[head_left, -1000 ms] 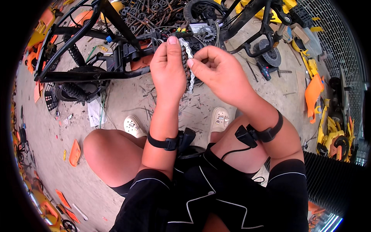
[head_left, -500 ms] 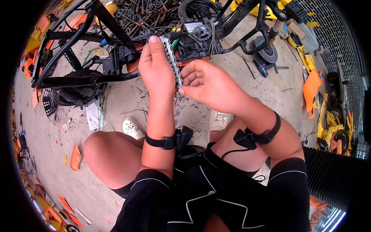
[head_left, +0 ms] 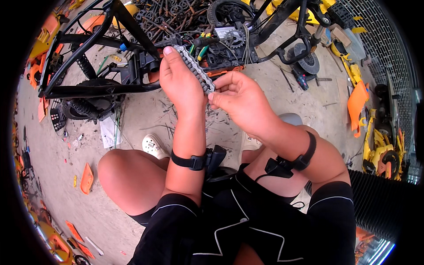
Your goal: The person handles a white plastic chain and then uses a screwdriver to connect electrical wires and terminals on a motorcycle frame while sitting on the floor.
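Chain: silver links in side-by-side strands, in the grip, slanting between both hands
Left hand: fingers curled around the chain, thumb raised at its upper end
Right hand: thumb and fingertips pinching the chain's lower end
Tray-like bay: black, just beyond the grip; toothed sprocket and green-and-yellow handles, whether inside or on top unclear
Heap of metal parts: farther beyond the grip

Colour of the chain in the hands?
Silver-grey: the chain has darker links on the side nearer the left palm. Head view, the only one.
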`<action>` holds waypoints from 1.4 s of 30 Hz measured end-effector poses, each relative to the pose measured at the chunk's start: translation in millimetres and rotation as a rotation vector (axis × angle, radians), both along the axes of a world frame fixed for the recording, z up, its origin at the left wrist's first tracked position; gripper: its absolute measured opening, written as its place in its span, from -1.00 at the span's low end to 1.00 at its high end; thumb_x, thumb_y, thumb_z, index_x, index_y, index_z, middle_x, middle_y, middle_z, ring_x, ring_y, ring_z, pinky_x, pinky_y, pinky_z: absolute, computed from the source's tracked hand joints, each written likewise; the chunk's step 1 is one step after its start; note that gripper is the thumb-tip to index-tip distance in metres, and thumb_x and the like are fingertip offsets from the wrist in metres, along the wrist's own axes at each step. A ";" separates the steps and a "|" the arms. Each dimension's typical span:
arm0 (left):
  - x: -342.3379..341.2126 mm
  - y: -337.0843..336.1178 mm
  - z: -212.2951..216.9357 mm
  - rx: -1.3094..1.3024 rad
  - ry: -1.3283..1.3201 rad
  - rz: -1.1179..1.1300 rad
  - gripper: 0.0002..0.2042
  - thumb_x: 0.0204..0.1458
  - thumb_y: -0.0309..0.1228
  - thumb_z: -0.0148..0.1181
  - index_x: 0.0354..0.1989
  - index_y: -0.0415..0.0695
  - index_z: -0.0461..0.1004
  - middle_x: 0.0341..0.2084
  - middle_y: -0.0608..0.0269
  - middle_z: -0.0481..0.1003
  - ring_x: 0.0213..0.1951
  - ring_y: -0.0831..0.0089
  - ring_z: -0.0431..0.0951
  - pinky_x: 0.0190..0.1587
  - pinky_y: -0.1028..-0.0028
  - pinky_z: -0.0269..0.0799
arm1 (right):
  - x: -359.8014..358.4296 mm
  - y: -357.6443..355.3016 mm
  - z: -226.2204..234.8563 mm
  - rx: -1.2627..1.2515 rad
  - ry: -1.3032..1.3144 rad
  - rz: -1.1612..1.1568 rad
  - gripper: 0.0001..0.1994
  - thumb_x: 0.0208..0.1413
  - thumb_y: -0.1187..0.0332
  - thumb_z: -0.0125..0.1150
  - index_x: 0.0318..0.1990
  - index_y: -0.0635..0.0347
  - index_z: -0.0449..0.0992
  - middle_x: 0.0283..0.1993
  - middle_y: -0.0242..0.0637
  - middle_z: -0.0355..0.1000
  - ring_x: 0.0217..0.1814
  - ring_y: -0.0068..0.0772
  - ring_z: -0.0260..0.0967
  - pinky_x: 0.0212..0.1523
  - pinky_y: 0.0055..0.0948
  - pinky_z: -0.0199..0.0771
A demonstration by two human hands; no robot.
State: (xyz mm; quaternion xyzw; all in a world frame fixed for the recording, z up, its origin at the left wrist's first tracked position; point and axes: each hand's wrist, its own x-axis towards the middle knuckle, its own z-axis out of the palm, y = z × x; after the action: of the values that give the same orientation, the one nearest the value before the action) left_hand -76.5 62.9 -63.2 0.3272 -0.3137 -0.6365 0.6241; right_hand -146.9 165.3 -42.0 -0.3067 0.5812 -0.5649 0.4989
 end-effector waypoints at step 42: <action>-0.5 3.2 -2.0 -0.021 -0.027 0.050 -0.64 0.37 -0.18 -0.10 -0.36 -0.18 0.44 -0.49 0.49 0.41 -0.44 0.73 0.29 -0.38 0.64 0.24 | -0.8 4.5 -8.7 0.092 -0.234 -0.042 -0.80 0.09 0.60 0.27 -0.14 0.42 0.43 -0.26 -0.16 0.52 -0.28 -0.45 0.51 -0.22 -0.50 0.56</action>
State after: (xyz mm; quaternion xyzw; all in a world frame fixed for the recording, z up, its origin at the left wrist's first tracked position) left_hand -77.0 66.1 -65.2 0.3368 -0.3207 -0.6129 0.6388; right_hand -147.7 169.8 -50.7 -0.2032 0.5505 -0.5799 0.5652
